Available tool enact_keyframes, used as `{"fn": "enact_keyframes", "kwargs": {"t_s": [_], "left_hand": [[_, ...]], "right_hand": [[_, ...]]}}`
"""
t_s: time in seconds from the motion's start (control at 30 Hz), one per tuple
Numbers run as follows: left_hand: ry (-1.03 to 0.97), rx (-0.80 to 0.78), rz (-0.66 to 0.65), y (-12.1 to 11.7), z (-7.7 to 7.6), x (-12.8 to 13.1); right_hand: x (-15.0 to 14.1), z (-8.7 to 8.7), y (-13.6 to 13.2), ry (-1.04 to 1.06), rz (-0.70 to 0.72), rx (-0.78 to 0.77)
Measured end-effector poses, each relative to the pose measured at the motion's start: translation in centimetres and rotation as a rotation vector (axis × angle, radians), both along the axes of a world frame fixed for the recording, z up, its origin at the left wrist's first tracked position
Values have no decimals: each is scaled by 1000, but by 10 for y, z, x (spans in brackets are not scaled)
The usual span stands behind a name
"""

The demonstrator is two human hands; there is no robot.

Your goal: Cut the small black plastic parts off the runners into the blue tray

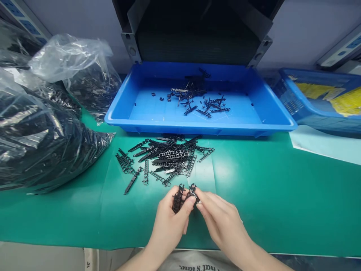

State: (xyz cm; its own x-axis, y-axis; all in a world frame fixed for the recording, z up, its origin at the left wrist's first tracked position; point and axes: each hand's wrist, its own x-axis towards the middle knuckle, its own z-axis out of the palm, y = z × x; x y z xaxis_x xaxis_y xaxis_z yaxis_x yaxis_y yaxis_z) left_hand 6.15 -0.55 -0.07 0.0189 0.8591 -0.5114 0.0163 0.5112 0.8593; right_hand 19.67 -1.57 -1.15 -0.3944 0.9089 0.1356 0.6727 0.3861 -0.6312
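Note:
My left hand [172,216] is closed around several black plastic strips [177,201] with small rings along them. Close beside it, my right hand [221,214] pinches one more black plastic strip [193,191] between thumb and fingers, and my left thumb touches this piece too. Both hands are held low over the green mat, near its front edge. A loose pile of similar black strips [172,154] lies on the mat just beyond my hands. Its lower part is partly hidden by overlapping pieces.
Behind the pile stands a blue tray [203,130] with black parts in it. A dark sloped chute [197,41] overhangs the tray. Plastic bags of black parts [45,146] bulge at left. At right are a blue basket [307,109] holding yellow items and a pale sheet [324,145].

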Motion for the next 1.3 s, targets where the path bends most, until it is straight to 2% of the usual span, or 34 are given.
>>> {"fn": "enact_keyframes", "kwargs": {"t_s": [0.13, 0.3, 0.43, 0.53, 0.77, 0.93, 1.0, 1.07, 1.17, 1.23, 1.3], "left_hand": [[-6, 0, -21, -2, -8, -1], [14, 0, -59, -5, -6, -5], [-26, -16, -78, -7, -3, -6], [-49, -24, -63, -7, -4, -7], [-80, -30, 8, 1, -1, -12], [18, 99, 33, 12, 3, -19], [39, 125, -13, 15, 1, -21], [-1, 68, -102, 16, 0, -20], [-198, -120, -259, 13, 1, -15], [-321, -224, -294, 11, 5, -10], [-358, -276, -280, 9, 11, -7]], "right_hand": [[8, 0, 9, 2, -80, 16], [38, 2, 64, -217, -223, 3], [55, 1, 108, -309, -199, -23], [55, 1, 120, -363, -152, -58], [62, 3, 110, -361, -60, -120], [66, 21, 87, -244, 77, -143], [63, 30, 76, -166, 149, -154], [58, 36, 67, -52, 206, -165], [52, 38, 58, 101, 256, -178], [49, 37, 54, 143, 268, -181], [47, 35, 51, 176, 251, -182]]}}
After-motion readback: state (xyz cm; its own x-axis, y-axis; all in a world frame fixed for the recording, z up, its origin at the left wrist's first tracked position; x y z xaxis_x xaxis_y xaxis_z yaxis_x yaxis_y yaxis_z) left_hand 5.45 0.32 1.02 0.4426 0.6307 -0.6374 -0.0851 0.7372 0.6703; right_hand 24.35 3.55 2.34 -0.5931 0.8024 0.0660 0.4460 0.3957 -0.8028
